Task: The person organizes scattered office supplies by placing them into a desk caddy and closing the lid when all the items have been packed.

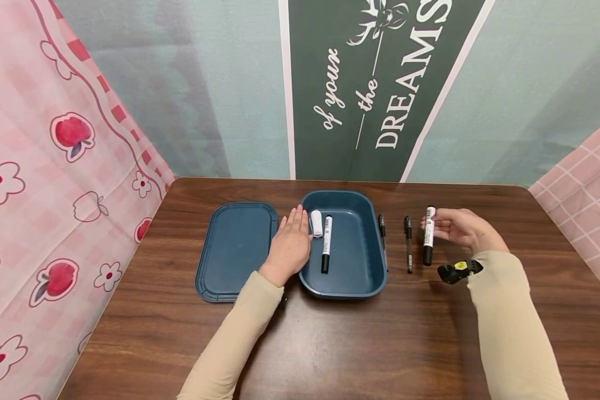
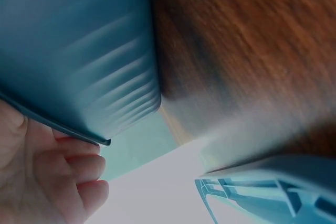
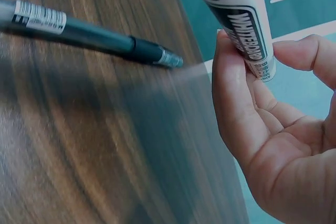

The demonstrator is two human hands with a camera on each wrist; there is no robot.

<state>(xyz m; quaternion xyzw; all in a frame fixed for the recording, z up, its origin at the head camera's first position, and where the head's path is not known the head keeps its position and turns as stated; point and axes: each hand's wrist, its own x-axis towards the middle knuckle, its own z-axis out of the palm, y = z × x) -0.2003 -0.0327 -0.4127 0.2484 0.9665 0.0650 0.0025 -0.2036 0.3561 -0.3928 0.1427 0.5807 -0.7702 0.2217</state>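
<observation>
My right hand [image 1: 465, 229] pinches a white whiteboard marker [image 1: 429, 236] with a black cap between thumb and fingers, and the right wrist view shows the marker [image 3: 247, 30] tilted above the wood. My left hand [image 1: 291, 244] rests with straight fingers along the left rim of a blue plastic box [image 1: 352, 289]; in the left wrist view its fingers [image 2: 86, 169] are by the rim. Inside the box lie a second whiteboard marker [image 1: 327, 244] and a small white object [image 1: 316, 223], whose kind I cannot tell.
A black pen [image 1: 408, 244] lies between the box and my right hand. Another pen [image 1: 382, 239] lies against the box's right side. Left of the box is its flat blue lid [image 1: 237, 250]. The wooden table [image 1: 360, 350] meets a fabric backdrop [image 1: 240, 111] behind.
</observation>
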